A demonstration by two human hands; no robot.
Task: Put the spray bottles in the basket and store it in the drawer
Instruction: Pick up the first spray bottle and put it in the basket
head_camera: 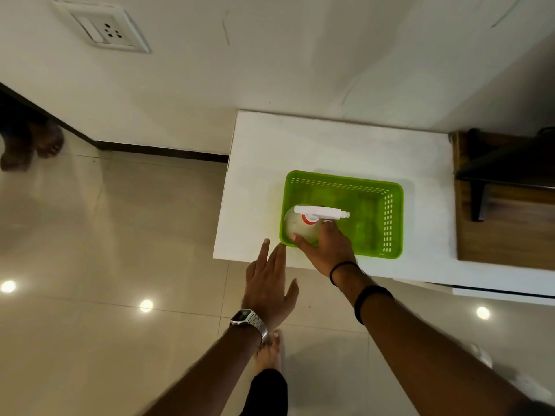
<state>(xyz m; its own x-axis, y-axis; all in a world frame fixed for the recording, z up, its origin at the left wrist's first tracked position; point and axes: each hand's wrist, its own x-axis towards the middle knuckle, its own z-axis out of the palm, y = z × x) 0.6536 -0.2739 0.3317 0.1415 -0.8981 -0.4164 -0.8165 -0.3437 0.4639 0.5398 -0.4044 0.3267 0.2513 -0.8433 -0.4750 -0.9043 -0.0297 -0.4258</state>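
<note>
**Spray bottle stood in the green basket's left end**

At far left a wall socket (103,28) sat on the pale wall above a glossy tiled floor (105,235). The left hand (265,291), a metal watch (249,321) on its wrist, hovered flat over the floor just off the near-left corner of the white table (315,145), its grip apart, fingers spread and holding nothing.

The green basket (387,217) lay on the table with its long axis running left to right. Inside, at its left end, one spray bottle (295,223) stood upright, its long axis pointing up toward the camera. The white trigger head lay level, the nozzle pointing right along the basket's length, with a red collar beneath it. The body looked pale and translucent; no label or writing could be read. The rest of the basket held nothing else that could be made out.

The right hand (326,249) had its grip clamped on the bottle's body, thumb on the near-left side, fingers around the neck. Two dark bands circled that wrist and forearm. At far right, a wooden surface (504,235) adjoined the table.
</note>
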